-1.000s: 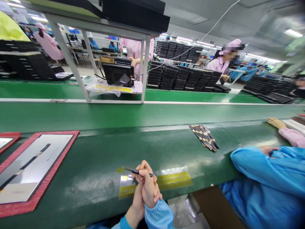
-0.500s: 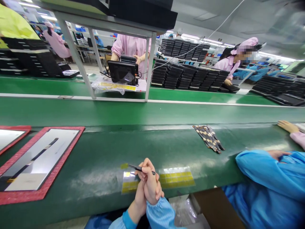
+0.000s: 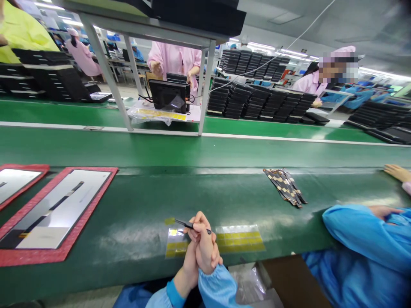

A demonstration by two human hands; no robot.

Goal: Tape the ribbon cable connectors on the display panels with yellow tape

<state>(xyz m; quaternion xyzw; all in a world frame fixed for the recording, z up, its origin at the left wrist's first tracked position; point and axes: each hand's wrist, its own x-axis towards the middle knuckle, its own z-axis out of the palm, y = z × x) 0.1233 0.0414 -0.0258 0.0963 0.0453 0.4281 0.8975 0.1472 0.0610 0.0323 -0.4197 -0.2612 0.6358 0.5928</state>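
My right hand (image 3: 205, 250) is closed on black tweezers (image 3: 186, 224), whose tips point left. A small yellow tape piece (image 3: 169, 221) is at the tips; whether they grip it I cannot tell. My left hand (image 3: 192, 259) is clasped against the right one, its fingers folded around it and partly hidden. Beneath and beside both hands lies a clear sheet with rows of yellow tape pieces (image 3: 240, 241), its middle covered by the hands. To the left, a flat display panel (image 3: 80, 194) with a dark flex strip (image 3: 58, 206) on it rests on red bubble wrap (image 3: 69, 250).
Several dark flex cables (image 3: 285, 186) lie in a pile on the green bench, right of centre. A co-worker's blue sleeve (image 3: 359, 235) rests at the right edge. A metal frame (image 3: 207, 94) with a monitor (image 3: 168, 96) stands behind, beside stacked black trays (image 3: 257, 100).
The view has shifted slightly, so the bench things appear a little further right. My clasped hands and the tweezers keep the same pose. Across the bench, a person in pink has moved their hands apart.
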